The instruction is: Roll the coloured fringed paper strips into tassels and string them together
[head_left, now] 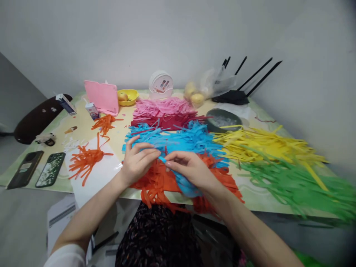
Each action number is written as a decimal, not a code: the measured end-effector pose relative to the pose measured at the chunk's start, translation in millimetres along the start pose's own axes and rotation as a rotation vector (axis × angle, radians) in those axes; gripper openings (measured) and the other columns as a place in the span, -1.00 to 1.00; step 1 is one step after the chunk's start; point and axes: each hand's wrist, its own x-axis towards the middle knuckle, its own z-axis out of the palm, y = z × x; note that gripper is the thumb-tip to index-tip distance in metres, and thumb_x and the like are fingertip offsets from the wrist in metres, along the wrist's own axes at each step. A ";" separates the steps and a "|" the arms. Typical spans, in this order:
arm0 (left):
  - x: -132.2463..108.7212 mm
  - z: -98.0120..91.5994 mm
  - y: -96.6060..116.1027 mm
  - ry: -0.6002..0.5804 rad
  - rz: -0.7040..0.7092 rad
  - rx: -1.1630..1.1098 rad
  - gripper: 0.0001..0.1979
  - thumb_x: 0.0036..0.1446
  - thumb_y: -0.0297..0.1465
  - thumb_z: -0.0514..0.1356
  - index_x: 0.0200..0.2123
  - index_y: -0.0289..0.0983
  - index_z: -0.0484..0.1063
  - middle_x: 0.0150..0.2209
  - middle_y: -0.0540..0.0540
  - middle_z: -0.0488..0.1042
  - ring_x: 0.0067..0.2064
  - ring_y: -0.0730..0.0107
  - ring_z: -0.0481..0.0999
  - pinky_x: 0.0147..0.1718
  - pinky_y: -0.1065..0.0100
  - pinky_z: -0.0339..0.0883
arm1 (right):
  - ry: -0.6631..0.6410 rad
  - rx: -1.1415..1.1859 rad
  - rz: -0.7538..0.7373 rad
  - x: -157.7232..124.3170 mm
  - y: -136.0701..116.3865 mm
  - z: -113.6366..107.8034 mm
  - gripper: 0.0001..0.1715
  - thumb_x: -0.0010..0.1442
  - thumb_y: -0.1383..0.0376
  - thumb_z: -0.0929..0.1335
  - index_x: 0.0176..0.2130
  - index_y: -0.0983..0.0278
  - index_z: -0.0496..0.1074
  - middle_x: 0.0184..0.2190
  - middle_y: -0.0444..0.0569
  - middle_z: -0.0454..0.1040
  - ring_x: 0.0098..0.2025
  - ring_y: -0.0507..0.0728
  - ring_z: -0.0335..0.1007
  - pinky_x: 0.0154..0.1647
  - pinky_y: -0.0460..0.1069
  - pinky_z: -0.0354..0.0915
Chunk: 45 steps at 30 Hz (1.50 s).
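My left hand (pixel 137 159) and my right hand (pixel 189 170) meet over the front of the table, both pinching a strip of blue paper (pixel 180 180) that curls down under my right palm. Some left fingers are raised while others pinch the strip's end. Below the hands lies a heap of orange-red paper strips (pixel 155 183). Just behind them spreads a pile of blue strips (pixel 183 139).
Pink (pixel 161 107), dark red (pixel 167 120), yellow (pixel 264 144) and green (pixel 292 181) strip piles cover the table. Orange bundles (pixel 87 159) lie on white paper at left, beside two phones (pixel 51 168). A dark bowl (pixel 222 118), pink case (pixel 102 97) and fruit bowl (pixel 128 96) stand behind.
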 end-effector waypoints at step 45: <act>52.5 59.8 -4.3 0.257 -0.801 -0.701 -0.85 0.17 -0.29 0.24 -0.27 -0.26 0.48 -0.46 0.03 0.49 -0.35 0.43 0.46 -0.25 0.42 0.29 | 0.661 -1.177 0.420 99.7 42.2 -304.0 -0.76 0.14 0.41 0.34 -0.22 0.32 0.60 -0.41 0.03 0.62 -0.17 0.19 0.55 -0.05 0.01 0.33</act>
